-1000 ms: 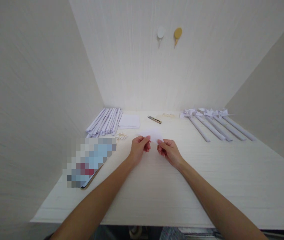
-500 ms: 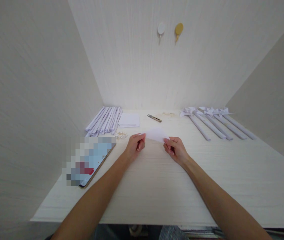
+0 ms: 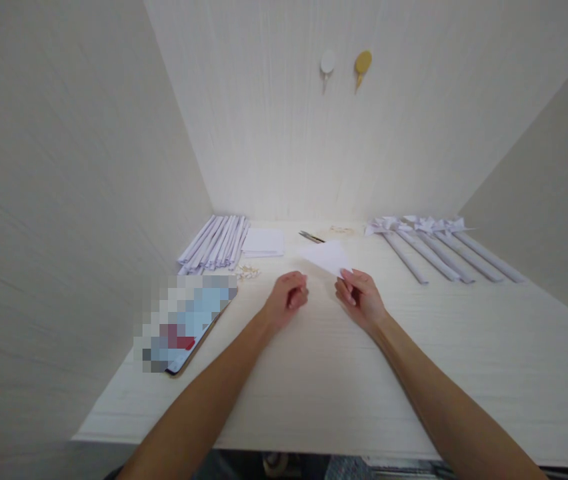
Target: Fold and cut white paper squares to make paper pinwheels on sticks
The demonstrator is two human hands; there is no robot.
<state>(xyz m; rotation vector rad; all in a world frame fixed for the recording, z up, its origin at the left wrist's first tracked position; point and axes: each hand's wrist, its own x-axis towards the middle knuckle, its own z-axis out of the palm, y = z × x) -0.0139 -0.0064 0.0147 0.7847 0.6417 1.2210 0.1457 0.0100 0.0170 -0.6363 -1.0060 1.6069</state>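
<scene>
On the pale table (image 3: 294, 380), at eight o'clock from the held white sheet (image 3: 327, 258), a phone (image 3: 197, 327), screen mostly pixelated. At nine, rolled paper sticks (image 3: 217, 243) in a bundle, then small beige bits (image 3: 248, 272) and a stack of paper (image 3: 263, 242). Between seven and eight, the left hand (image 3: 287, 300), fingers curled narrow, near the sheet but apart from it. At eleven, snips (image 3: 309, 236), partly covered by the sheet. Next, the sheet itself, mid-table beyond both hands, near right corner pinched between thumb and fingers of the right hand (image 3: 361, 297), between four and five. At three, well apart, paper pinwheels (image 3: 434, 249) in a row, heads at the far end.
</scene>
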